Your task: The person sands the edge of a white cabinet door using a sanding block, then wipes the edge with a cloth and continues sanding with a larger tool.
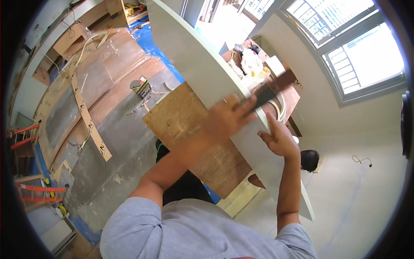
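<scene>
A long white panel (181, 47) runs diagonally from the top of the view down to the right, its pale edge facing up. My left hand (226, 116), smeared by motion, is closed round a long, dark, flat bar-shaped tool (265, 93). That tool lies across the panel's edge, and its brownish far end sticks out beyond it; its exact kind is too blurred to tell. Close by, my right hand (281, 137) grips the panel's edge, with the thumb on the near side. A plywood board (177, 116) lies below the panel, in front of my body.
Behind the panel stands a cluttered table (291, 97) with plastic wrapping (252, 62). Another person's dark-haired head (309, 160) shows beyond the panel at right. On the floor are a tin can (141, 87), a printed strip (84, 110) and brown sheets (123, 54). An orange ladder (41, 193) stands left.
</scene>
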Demonstrator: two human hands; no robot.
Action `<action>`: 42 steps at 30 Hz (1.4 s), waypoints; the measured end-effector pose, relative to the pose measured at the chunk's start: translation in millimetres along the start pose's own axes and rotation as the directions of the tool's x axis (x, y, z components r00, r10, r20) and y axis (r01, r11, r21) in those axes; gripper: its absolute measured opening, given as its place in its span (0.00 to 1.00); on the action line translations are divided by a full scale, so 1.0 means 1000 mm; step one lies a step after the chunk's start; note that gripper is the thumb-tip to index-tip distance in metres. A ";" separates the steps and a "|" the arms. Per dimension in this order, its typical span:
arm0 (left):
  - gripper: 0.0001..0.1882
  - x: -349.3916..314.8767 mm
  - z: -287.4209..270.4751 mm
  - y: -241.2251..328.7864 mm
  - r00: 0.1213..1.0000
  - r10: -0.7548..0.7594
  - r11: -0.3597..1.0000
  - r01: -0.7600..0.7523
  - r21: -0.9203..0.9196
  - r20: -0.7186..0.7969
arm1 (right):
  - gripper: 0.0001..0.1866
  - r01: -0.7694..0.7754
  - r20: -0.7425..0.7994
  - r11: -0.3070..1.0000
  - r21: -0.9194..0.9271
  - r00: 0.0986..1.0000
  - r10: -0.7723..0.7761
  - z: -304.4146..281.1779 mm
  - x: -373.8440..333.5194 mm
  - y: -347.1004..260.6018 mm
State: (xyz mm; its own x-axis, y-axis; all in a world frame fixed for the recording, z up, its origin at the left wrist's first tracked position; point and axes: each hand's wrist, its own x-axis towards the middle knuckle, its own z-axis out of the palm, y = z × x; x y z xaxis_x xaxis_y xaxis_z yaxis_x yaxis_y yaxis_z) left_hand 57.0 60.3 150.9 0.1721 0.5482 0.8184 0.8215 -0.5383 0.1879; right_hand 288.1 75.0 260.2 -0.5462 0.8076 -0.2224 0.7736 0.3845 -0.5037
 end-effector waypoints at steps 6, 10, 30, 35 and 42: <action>0.25 0.042 -0.002 -0.163 0.791 -0.544 0.838 0.496 -0.228 -0.280 | 0.37 0.103 -0.007 0.994 -0.022 0.995 -0.103 -0.008 0.006 0.014; 0.24 0.051 -0.019 -0.173 0.765 -0.577 0.817 0.540 -0.202 -0.288 | 0.35 0.131 -0.060 0.991 0.001 0.990 -0.131 -0.005 0.009 0.008; 0.30 0.020 -0.009 -0.035 0.958 -0.174 0.969 0.126 -0.210 -0.229 | 0.32 0.137 -0.073 0.990 -0.006 0.988 -0.138 0.001 0.018 -0.012; 0.29 0.026 -0.024 0.016 0.907 -0.401 0.882 0.420 -0.214 0.128 | 0.38 0.116 0.048 0.990 0.083 0.992 -0.120 -0.004 0.045 -0.007; 0.27 0.047 -0.021 -0.170 0.831 -0.497 0.865 0.496 -0.072 -0.249 | 0.43 0.082 0.031 0.966 0.247 0.995 -0.092 -0.006 0.050 0.002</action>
State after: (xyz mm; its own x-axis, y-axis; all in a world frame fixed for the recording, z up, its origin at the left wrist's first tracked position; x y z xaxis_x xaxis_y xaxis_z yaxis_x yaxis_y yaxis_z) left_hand -86.2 164.2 168.7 -0.4006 0.5643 0.7218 0.7569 -0.2401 0.6078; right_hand 264.2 118.4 252.8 -0.6250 0.7543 -0.2010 0.6229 0.3267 -0.7108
